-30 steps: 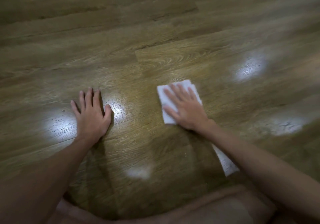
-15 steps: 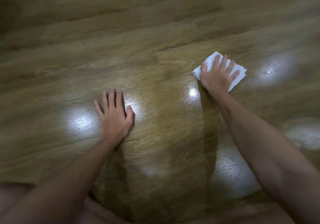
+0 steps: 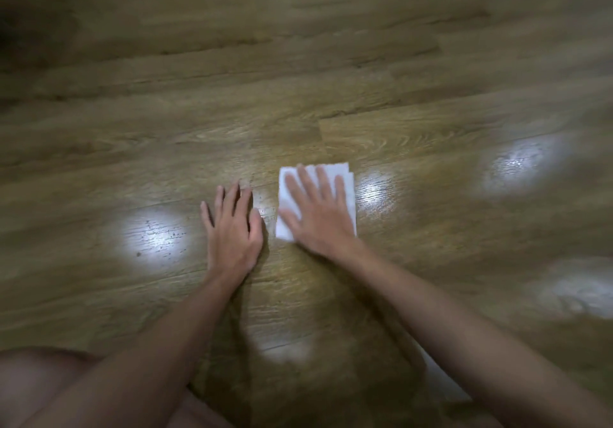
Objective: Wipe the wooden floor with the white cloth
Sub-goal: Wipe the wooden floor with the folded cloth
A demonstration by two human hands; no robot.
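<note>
Nearest the camera, a bare knee (image 3: 36, 381) shows at the lower left corner, and both forearms reach forward from the bottom edge over the wooden floor (image 3: 331, 79). A narrow white strip (image 3: 444, 383) lies on the boards under the right forearm; what it is cannot be told.

Farther out, the left hand (image 3: 232, 232) rests palm down on the planks, its fingers straight and slightly spread — its grip is apart and holds nothing. A bright patch of reflected light (image 3: 152, 238) lies just to its left, with small dark specks scattered on it.

Just beside it, to the right, the right hand (image 3: 318, 215) presses flat on the white cloth (image 3: 345, 179), fingers straight and fanned over it — the grip is apart, laid on the cloth rather than closed round it. The hand is blurred. The cloth is a folded rectangle lying flat on the floor near the middle of the view, its far edge and right edge showing past the fingers, its near left corner showing by the thumb. The two hands are close but do not touch.

Beyond the cloth, more glare patches sit to the right, and the plank seams run across the view into darker floor at the top.
</note>
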